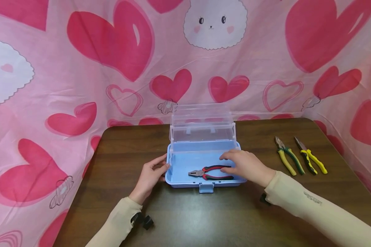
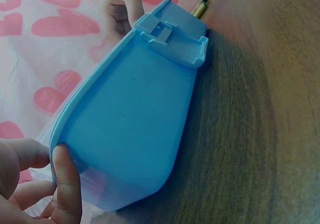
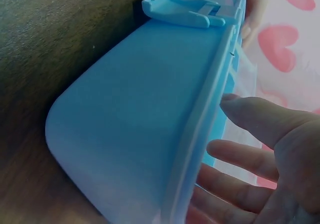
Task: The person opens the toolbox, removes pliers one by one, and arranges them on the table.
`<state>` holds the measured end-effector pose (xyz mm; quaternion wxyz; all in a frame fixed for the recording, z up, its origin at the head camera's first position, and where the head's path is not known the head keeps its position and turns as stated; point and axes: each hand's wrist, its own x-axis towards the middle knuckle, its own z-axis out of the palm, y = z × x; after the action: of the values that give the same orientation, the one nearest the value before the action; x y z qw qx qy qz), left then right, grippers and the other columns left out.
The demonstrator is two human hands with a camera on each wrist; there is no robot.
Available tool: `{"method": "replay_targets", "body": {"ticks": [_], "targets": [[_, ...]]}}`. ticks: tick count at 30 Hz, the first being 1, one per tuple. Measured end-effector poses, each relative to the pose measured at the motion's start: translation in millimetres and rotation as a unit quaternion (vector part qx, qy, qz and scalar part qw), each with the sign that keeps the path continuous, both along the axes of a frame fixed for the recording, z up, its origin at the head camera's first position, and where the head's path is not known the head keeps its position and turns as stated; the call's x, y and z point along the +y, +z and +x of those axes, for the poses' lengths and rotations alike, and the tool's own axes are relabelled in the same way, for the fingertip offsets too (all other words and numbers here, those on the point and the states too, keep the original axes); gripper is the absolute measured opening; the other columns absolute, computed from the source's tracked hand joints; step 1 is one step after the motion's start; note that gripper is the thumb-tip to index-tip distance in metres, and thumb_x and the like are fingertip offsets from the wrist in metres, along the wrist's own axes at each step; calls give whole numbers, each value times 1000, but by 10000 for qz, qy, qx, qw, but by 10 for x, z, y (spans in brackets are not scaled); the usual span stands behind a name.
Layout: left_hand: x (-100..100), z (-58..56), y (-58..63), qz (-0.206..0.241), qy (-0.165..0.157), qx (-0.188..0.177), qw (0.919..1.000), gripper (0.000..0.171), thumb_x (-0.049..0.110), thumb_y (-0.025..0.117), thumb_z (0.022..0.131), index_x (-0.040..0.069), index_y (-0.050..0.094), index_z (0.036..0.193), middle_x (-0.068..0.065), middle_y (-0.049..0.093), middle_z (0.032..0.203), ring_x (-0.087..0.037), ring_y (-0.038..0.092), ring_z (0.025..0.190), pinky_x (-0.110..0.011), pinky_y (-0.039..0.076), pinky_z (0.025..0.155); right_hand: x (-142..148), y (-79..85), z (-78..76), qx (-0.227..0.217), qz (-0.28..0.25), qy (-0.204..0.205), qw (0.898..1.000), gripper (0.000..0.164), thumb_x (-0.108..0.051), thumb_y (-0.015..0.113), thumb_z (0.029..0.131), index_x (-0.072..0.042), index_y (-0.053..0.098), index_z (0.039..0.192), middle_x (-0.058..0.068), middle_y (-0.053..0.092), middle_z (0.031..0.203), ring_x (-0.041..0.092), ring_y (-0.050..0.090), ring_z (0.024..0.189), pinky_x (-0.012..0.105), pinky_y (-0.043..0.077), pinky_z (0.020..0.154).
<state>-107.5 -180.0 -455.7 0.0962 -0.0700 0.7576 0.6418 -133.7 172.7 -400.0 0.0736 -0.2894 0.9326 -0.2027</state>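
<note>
A light-blue plastic toolbox (image 1: 179, 183) stands on the table, its clear lid (image 1: 202, 118) raised at the back. Inside lie pliers (image 1: 216, 168) with red-and-black handles, jaws toward the left. At the left end, my left hand (image 1: 150, 176) grips the box's rim and wall between thumb and fingers, as the left wrist view also shows. My right hand (image 1: 247, 167) hovers over the box's right end, thumb and fingers apart, close to the ends of the plier handles. In the right wrist view, nothing shows between its fingers (image 3: 245, 159). The pliers are hidden in both wrist views.
To the right on the brown wooden table (image 1: 126, 147) lie diagonal cutters (image 1: 289, 156) with yellow-green handles. Beside them are long-nose pliers (image 1: 310, 156) with yellow-and-black handles. A pink heart-patterned cloth (image 1: 173, 61) hangs around the back and sides. The box's front latch (image 1: 206, 187) hangs down.
</note>
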Motion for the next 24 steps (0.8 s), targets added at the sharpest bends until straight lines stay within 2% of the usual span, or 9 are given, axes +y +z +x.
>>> {"method": "replay_targets", "body": {"ticks": [5, 9, 15, 24], "targets": [[2, 4, 1, 17, -6, 27, 10000, 49, 16, 74, 98, 16, 63, 146, -15, 62, 114, -24, 66, 80, -27, 60, 65, -64, -29, -12, 68, 40, 244, 9997, 40, -32, 84, 89, -9, 75, 121, 10, 73, 115, 28, 69, 102, 43, 59, 81], [2, 3, -1, 20, -16, 32, 10000, 49, 16, 74, 98, 16, 63, 146, -15, 61, 114, -24, 66, 81, -27, 60, 65, -105, -57, -29, -75, 50, 385, 9992, 39, -30, 84, 89, -9, 75, 121, 8, 72, 113, 27, 67, 99, 41, 58, 80], [-2, 6, -4, 36, -22, 25, 10000, 49, 15, 74, 98, 16, 63, 146, -15, 61, 114, -23, 66, 81, -28, 60, 66, -162, -124, -86, -46, 155, 719, 9973, 40, -30, 84, 89, -9, 75, 123, 4, 72, 112, 21, 66, 98, 40, 58, 83], [-11, 7, -1, 57, -83, 55, 9999, 50, 16, 73, 98, 16, 62, 147, -16, 62, 113, -22, 66, 79, -27, 60, 66, -287, -263, -140, -42, 613, 1094, 9921, 43, -27, 88, 85, -11, 74, 123, 5, 71, 112, 20, 67, 97, 41, 58, 86]]}}
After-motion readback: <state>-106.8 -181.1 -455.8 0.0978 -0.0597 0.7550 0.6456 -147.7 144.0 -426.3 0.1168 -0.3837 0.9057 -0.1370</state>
